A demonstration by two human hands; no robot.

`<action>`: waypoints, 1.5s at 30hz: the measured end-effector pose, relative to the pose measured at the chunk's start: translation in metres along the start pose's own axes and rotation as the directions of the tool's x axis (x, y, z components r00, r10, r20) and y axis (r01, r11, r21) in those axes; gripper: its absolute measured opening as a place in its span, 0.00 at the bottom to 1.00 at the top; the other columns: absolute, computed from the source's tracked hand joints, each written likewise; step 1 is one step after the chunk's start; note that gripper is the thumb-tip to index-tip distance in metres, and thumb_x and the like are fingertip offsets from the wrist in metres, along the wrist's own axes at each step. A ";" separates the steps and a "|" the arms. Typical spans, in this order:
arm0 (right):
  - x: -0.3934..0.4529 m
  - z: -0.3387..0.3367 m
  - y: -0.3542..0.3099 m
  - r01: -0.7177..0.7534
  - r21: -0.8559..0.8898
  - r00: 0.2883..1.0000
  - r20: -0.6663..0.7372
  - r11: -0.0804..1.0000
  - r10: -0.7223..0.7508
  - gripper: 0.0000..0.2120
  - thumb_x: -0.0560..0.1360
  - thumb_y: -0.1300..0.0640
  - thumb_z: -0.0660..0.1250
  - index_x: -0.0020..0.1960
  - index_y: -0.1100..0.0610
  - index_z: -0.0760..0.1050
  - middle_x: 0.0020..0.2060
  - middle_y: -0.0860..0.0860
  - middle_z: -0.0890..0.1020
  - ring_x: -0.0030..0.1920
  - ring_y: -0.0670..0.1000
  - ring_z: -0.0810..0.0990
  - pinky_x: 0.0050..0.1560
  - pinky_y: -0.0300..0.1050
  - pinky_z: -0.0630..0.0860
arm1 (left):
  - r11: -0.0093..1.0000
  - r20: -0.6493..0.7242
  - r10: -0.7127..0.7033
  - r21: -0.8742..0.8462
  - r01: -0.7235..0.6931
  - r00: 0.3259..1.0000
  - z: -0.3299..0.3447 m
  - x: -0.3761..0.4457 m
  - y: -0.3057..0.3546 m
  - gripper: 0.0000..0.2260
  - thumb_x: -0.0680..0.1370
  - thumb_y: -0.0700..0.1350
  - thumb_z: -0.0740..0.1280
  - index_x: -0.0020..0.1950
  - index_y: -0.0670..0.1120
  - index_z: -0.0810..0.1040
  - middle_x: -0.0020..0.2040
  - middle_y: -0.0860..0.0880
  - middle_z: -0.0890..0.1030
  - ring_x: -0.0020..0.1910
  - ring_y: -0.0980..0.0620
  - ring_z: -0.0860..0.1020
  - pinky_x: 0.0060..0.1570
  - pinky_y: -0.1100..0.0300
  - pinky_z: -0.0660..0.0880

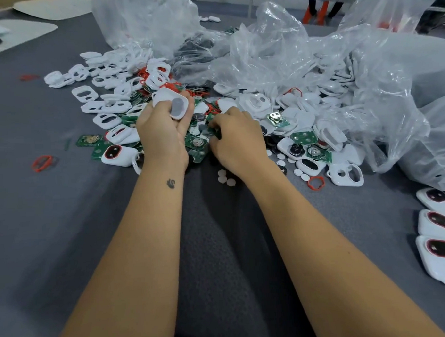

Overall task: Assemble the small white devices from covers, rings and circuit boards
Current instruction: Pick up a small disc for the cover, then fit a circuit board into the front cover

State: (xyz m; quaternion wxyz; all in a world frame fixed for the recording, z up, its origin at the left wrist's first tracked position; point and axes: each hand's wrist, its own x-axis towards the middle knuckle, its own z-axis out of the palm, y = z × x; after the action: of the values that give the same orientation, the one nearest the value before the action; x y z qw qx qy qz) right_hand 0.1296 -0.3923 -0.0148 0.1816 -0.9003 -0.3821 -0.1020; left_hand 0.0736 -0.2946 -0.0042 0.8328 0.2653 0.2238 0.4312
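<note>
While gripped, cover (170, 103) (left hand (162, 135)).

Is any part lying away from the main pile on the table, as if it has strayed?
Yes. A red ring lies alone on the grey table, left of the pile; another red ring lies farther back.

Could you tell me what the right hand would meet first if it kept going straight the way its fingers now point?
Probably the green circuit boards heaped just ahead of the right hand. Its curled fingers point forward-left into that pile and seem to touch it already, though depth is hard to judge.
</note>
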 end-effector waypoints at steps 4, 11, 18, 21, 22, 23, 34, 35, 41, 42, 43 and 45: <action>-0.005 -0.005 0.003 0.027 0.024 0.991 -0.131 0.999 -0.024 0.15 0.76 0.57 0.66 0.62 0.55 0.77 0.57 0.53 0.74 0.59 0.56 0.70 0.58 0.48 0.68 | 0.999 -0.026 -0.004 -0.044 0.003 1.000 -0.001 0.005 0.003 0.07 0.78 0.29 0.57 0.48 0.35 0.74 0.49 0.35 0.80 0.46 0.40 0.84 0.46 0.51 0.83; -0.010 -0.015 -0.005 0.245 0.198 0.927 0.239 0.949 -0.289 0.12 0.72 0.58 0.70 0.55 0.53 0.81 0.51 0.51 0.75 0.51 0.52 0.73 0.51 0.52 0.73 | 0.999 -0.049 -0.007 -0.047 0.005 0.999 0.000 0.004 0.004 0.08 0.78 0.29 0.57 0.51 0.35 0.75 0.49 0.35 0.80 0.40 0.44 0.84 0.47 0.51 0.83; -0.012 -0.029 0.008 -0.128 0.688 0.989 0.039 0.714 0.140 0.08 0.78 0.60 0.65 0.42 0.53 0.79 0.37 0.44 0.79 0.36 0.42 0.76 0.40 0.33 0.71 | 0.999 0.002 -0.031 -0.007 0.031 1.000 0.000 0.000 0.001 0.08 0.78 0.29 0.57 0.51 0.35 0.75 0.59 0.31 0.78 0.52 0.39 0.83 0.47 0.52 0.82; -0.016 -0.037 0.019 -0.267 0.916 0.948 0.193 0.301 0.252 0.07 0.80 0.62 0.61 0.45 0.56 0.76 0.45 0.55 0.81 0.31 0.48 0.81 0.31 0.38 0.75 | 0.997 0.029 -0.070 0.026 0.070 0.997 0.004 -0.006 -0.003 0.08 0.78 0.29 0.57 0.50 0.35 0.75 0.57 0.31 0.78 0.53 0.39 0.82 0.48 0.51 0.82; -0.018 -0.040 0.023 -0.284 0.933 0.940 0.225 0.222 0.256 0.06 0.81 0.62 0.61 0.47 0.58 0.76 0.49 0.59 0.81 0.30 0.50 0.82 0.30 0.38 0.75 | 0.995 0.050 -0.089 0.053 0.087 0.995 0.007 -0.010 -0.005 0.08 0.78 0.29 0.57 0.48 0.35 0.75 0.54 0.33 0.79 0.54 0.38 0.82 0.48 0.51 0.82; -0.020 -0.041 0.026 -0.288 0.939 0.938 0.237 0.187 0.253 0.06 0.81 0.61 0.61 0.49 0.59 0.76 0.51 0.62 0.81 0.31 0.50 0.82 0.31 0.39 0.76 | 0.990 0.077 -0.113 0.089 0.106 0.991 0.010 -0.014 -0.009 0.08 0.78 0.29 0.57 0.47 0.36 0.75 0.50 0.34 0.80 0.53 0.39 0.83 0.47 0.53 0.82; -0.030 -0.028 0.042 -0.165 0.926 0.929 0.031 0.340 0.368 0.08 0.77 0.66 0.64 0.47 0.55 0.78 0.33 0.54 0.79 0.30 0.43 0.77 0.34 0.35 0.74 | 0.910 0.194 -0.237 0.389 0.147 0.952 0.024 -0.038 -0.032 0.12 0.80 0.31 0.58 0.43 0.41 0.77 0.34 0.47 0.83 0.34 0.55 0.82 0.35 0.62 0.81; -0.030 -0.027 0.041 -0.156 0.905 0.924 -0.007 0.396 0.382 0.09 0.76 0.66 0.65 0.45 0.53 0.79 0.35 0.54 0.81 0.33 0.45 0.79 0.37 0.37 0.76 | 0.908 0.192 -0.241 0.390 0.152 0.951 0.024 -0.038 -0.033 0.12 0.80 0.31 0.58 0.43 0.42 0.77 0.32 0.48 0.83 0.33 0.55 0.82 0.34 0.63 0.80; -0.030 -0.024 0.036 -0.193 0.805 0.914 -0.060 0.561 0.401 0.08 0.73 0.63 0.68 0.48 0.53 0.82 0.41 0.49 0.84 0.38 0.42 0.79 0.44 0.36 0.78 | 0.892 0.189 -0.240 0.430 0.139 0.952 0.023 -0.036 -0.037 0.10 0.80 0.31 0.58 0.43 0.40 0.75 0.35 0.44 0.79 0.33 0.52 0.80 0.34 0.62 0.81; -0.030 -0.023 0.036 -0.188 0.791 0.927 -0.053 0.582 0.371 0.09 0.72 0.63 0.69 0.50 0.55 0.82 0.42 0.50 0.83 0.36 0.40 0.77 0.43 0.34 0.77 | 0.897 0.182 -0.235 0.420 0.140 0.955 0.023 -0.035 -0.038 0.11 0.80 0.30 0.57 0.41 0.39 0.74 0.33 0.45 0.79 0.31 0.52 0.79 0.32 0.63 0.80; -0.031 -0.023 0.037 -0.175 0.774 0.941 -0.050 0.608 0.335 0.11 0.71 0.64 0.70 0.53 0.55 0.82 0.44 0.51 0.83 0.35 0.39 0.76 0.42 0.34 0.77 | 0.902 0.177 -0.231 0.407 0.143 0.957 0.023 -0.035 -0.038 0.12 0.80 0.30 0.57 0.40 0.39 0.74 0.30 0.47 0.78 0.29 0.53 0.78 0.30 0.63 0.79; -0.031 -0.021 0.037 -0.140 0.735 0.961 -0.062 0.663 0.271 0.14 0.71 0.64 0.70 0.56 0.55 0.81 0.47 0.52 0.82 0.37 0.41 0.77 0.44 0.35 0.77 | 0.914 0.168 -0.226 0.378 0.149 0.960 0.023 -0.033 -0.038 0.13 0.80 0.29 0.57 0.39 0.40 0.75 0.27 0.49 0.78 0.26 0.57 0.78 0.28 0.66 0.76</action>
State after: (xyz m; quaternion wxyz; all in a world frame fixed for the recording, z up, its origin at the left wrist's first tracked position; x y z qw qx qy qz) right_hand 0.1338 -0.4449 -0.0145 0.5634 -0.7807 -0.2703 0.0036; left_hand 0.0930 -0.3466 -0.0062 0.8262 0.4346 0.2354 0.2704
